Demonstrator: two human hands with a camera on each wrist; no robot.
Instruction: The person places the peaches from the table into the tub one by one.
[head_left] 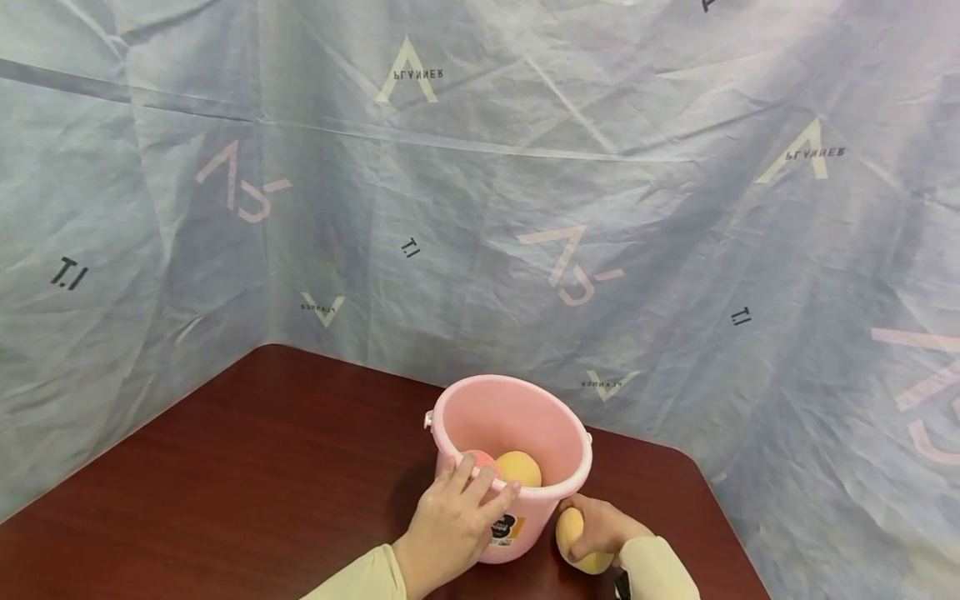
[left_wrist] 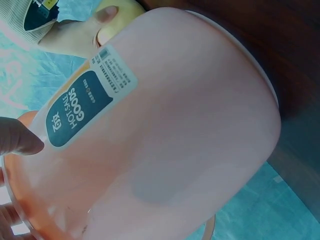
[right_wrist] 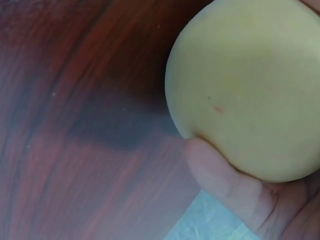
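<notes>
A pink bucket (head_left: 532, 525) stands on the table with its mouth tipped toward me. My left hand (head_left: 452, 523) grips its near rim, fingertips over the edge and thumb (left_wrist: 22, 140) on the outer wall by the label. A reddish-pink round thing (head_left: 481, 461) and a yellow round thing (head_left: 521, 469) lie inside; their lower parts are hidden by the wall. Right of the bucket, my right hand (head_left: 606, 527) holds a smooth yellow rounded fruit (right_wrist: 245, 90), thumb and fingers around its sides. The fruit is low beside the bucket; whether it touches the table cannot be told.
The dark red-brown tabletop (head_left: 247, 467) stretches off to the left, with its right edge close to my right arm. A grey-blue printed cloth (head_left: 465, 208) hangs behind the table and at both sides. The bucket's handle knob (head_left: 428, 420) sticks out at the left.
</notes>
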